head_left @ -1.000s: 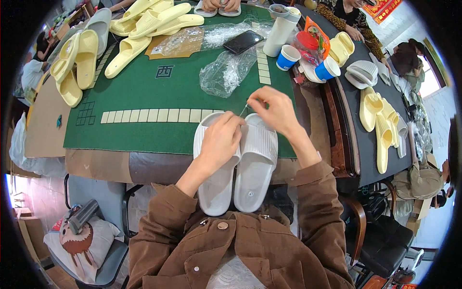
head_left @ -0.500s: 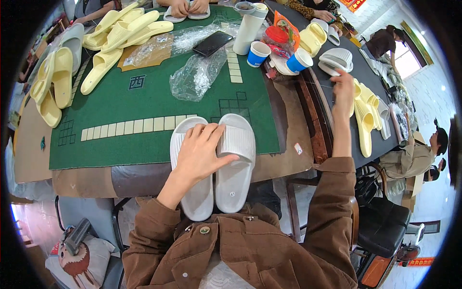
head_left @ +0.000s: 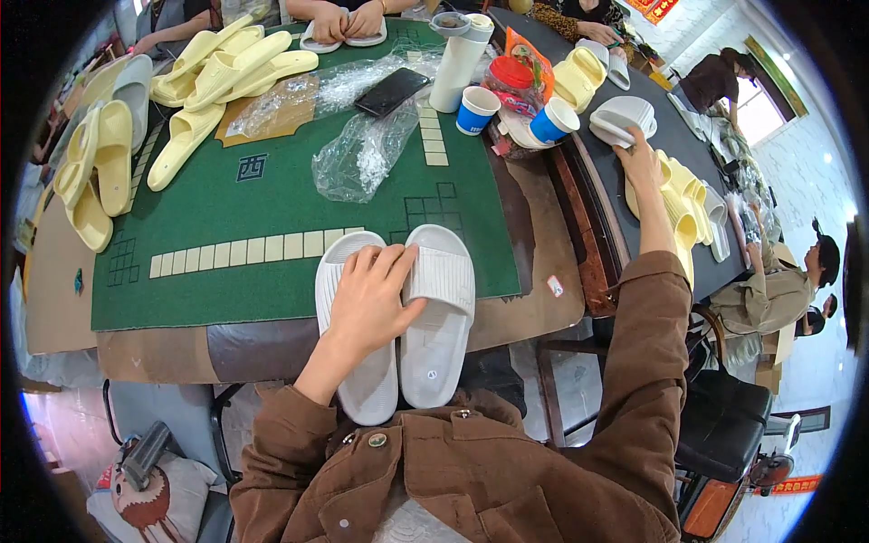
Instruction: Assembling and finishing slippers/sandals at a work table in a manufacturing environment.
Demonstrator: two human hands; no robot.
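Two light grey slippers lie side by side in front of me, a left one (head_left: 369, 389) and a right one (head_left: 437, 353), toes on the table's near edge and heels toward my jacket. My left hand (head_left: 367, 294) grips them across the straps, its fingers over the left strap and its thumb at the right one. My right arm reaches far to the right. There my right hand (head_left: 641, 163) has its fingertips closed at the near edge of another grey slipper (head_left: 621, 116) on the dark table; its thumb is partly hidden.
Yellow slippers (head_left: 226, 77) are heaped at the left on the green mat (head_left: 299, 199); more yellow slippers (head_left: 683, 195) lie by my right hand. A phone (head_left: 392, 92), plastic wrap (head_left: 362, 163), a white tumbler (head_left: 460, 68) and paper cups (head_left: 477, 110) stand between. Another person's hands (head_left: 348, 23) hold grey slippers opposite.
My right hand has moved onto the grey slipper at the right, where it was just short of it before. My left hand stays on the slipper pair. The view has shifted slightly.
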